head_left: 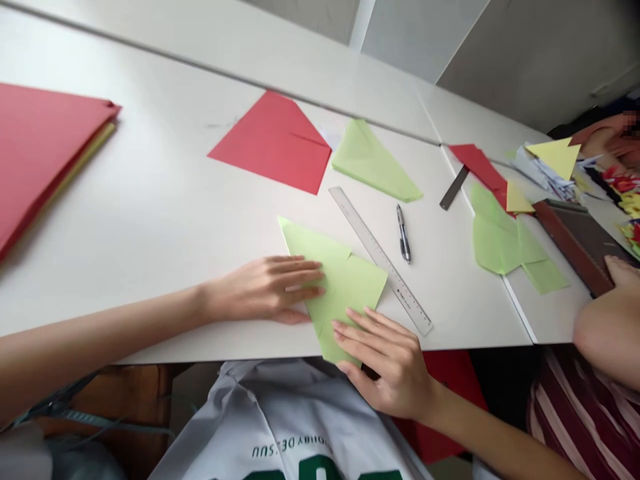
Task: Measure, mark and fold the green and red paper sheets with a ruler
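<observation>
A folded sheet of light green paper [345, 280] lies near the table's front edge, its lower corner reaching that edge. My left hand [270, 287] rests on its left side, palm down, the fingers stretched out. On the lower right part of the sheet lie the extended fingers of my right hand [385, 360], with the thumb apart by the bottom corner. A clear ruler [380, 260] slants along the right of the paper. Beyond it is a dark pen [403, 235].
Folded red paper [275, 147] and folded green paper [373, 163] lie farther back. At far left is a red stack [45, 153]. Rightward are a dark ruler [454, 189], green pieces [495, 233], and a brown case [575, 240] beside another person's arm [613, 327].
</observation>
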`<action>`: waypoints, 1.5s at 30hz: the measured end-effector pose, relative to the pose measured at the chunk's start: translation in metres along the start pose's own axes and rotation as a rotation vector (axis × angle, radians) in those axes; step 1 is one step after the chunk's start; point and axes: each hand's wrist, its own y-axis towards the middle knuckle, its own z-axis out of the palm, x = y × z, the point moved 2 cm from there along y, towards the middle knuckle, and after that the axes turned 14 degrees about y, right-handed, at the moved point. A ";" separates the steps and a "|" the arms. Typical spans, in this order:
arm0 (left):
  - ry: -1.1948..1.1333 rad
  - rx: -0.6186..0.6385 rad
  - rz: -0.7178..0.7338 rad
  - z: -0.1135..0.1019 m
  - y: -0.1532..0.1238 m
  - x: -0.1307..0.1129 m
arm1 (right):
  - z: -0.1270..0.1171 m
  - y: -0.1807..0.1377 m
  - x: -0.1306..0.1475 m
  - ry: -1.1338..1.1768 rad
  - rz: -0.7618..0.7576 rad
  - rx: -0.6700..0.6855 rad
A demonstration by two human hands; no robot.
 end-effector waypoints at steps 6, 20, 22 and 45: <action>0.138 -0.075 0.014 0.000 -0.008 -0.005 | 0.010 0.022 -0.013 -0.037 -0.013 -0.067; 0.125 -0.223 -0.117 0.000 -0.004 -0.006 | 0.032 0.025 -0.022 -0.148 0.114 0.236; 0.203 -0.218 -0.152 0.004 0.000 -0.007 | 0.032 0.026 -0.022 -0.140 0.117 0.238; 0.050 0.076 -0.249 0.016 0.028 0.010 | 0.029 0.029 -0.025 -0.086 0.148 0.196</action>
